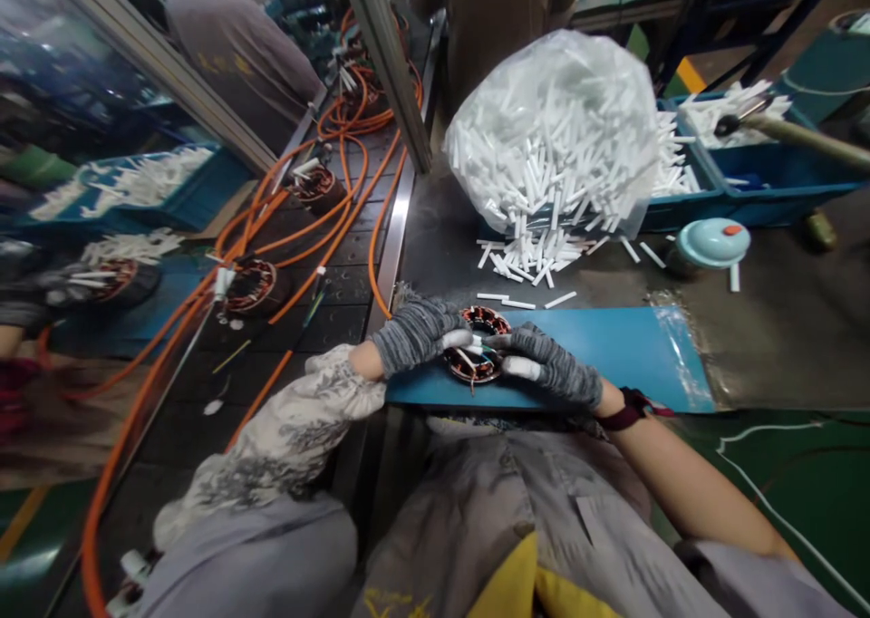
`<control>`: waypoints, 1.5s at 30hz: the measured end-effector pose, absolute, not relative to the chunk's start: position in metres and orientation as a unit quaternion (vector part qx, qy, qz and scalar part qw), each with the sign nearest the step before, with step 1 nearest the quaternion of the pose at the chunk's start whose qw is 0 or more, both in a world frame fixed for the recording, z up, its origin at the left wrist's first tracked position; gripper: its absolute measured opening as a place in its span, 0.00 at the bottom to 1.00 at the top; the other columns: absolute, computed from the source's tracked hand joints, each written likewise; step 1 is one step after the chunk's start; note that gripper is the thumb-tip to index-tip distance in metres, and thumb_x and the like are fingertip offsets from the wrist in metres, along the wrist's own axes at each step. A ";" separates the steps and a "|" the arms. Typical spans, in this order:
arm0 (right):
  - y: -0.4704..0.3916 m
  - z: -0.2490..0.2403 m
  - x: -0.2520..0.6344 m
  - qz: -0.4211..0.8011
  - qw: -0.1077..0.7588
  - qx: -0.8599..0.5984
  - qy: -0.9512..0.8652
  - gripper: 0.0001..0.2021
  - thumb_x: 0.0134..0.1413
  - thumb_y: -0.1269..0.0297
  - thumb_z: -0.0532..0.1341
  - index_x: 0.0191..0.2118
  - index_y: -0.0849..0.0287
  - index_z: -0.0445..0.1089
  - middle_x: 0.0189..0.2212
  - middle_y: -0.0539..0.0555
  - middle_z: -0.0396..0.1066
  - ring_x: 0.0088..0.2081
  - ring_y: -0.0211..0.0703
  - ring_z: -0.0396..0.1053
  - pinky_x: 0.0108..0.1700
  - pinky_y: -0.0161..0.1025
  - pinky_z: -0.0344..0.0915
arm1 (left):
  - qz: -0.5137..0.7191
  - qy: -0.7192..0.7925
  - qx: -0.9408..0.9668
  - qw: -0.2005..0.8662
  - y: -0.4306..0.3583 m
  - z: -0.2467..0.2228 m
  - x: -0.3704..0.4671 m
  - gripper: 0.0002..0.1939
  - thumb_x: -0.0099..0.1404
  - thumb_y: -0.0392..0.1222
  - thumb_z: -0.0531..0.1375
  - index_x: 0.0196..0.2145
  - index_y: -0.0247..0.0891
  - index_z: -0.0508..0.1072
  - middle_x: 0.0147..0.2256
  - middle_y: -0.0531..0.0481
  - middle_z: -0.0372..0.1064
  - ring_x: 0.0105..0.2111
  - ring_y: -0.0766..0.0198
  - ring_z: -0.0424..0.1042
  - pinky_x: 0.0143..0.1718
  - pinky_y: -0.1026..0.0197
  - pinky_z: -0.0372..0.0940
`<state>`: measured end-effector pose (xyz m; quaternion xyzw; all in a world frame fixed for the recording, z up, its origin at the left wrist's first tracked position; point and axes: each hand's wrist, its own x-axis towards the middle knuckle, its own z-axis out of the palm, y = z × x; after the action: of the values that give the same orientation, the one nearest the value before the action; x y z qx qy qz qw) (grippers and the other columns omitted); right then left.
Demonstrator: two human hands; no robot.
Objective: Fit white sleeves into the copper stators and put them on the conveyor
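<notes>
Both gloved hands clamp one motor stator point(478, 357) on the blue mat point(612, 351) at the bench edge. Left hand point(418, 330) grips its rim; right hand point(550, 364) pinches it, taped fingertips point(522, 368) at the copper windings. Risks, as I judge: a slip nicks the wire, and the loose white sleeves point(526, 265) spilled from the bag point(554, 129) just behind could roll under the work.

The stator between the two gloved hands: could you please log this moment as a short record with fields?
left hand: gloved left hand grips the stator's left side
right hand: gloved right hand grips its right side
stator: copper windings, lying on a blue mat
behind: clear bag of white tubes, some spilled on the table
left: conveyor carrying more stators and orange cables
others: people stand beyond the conveyor
</notes>
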<state>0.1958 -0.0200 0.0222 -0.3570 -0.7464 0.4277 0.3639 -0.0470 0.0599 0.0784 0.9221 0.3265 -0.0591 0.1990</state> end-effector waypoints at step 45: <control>-0.049 0.005 0.222 0.326 0.436 -0.457 -0.704 0.14 0.70 0.54 0.61 0.54 0.48 0.78 0.51 0.54 0.80 0.51 0.49 0.77 0.57 0.51 0.72 | 0.128 0.343 0.916 0.165 0.040 0.077 -0.024 0.22 0.69 0.57 0.64 0.53 0.41 0.80 0.61 0.40 0.71 0.62 0.47 0.68 0.66 0.45 0.59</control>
<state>0.2222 -0.0490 0.0047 -0.4568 -0.7037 0.3261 0.4356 -0.0239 0.0396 0.0770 0.9159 0.3427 0.1281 0.1650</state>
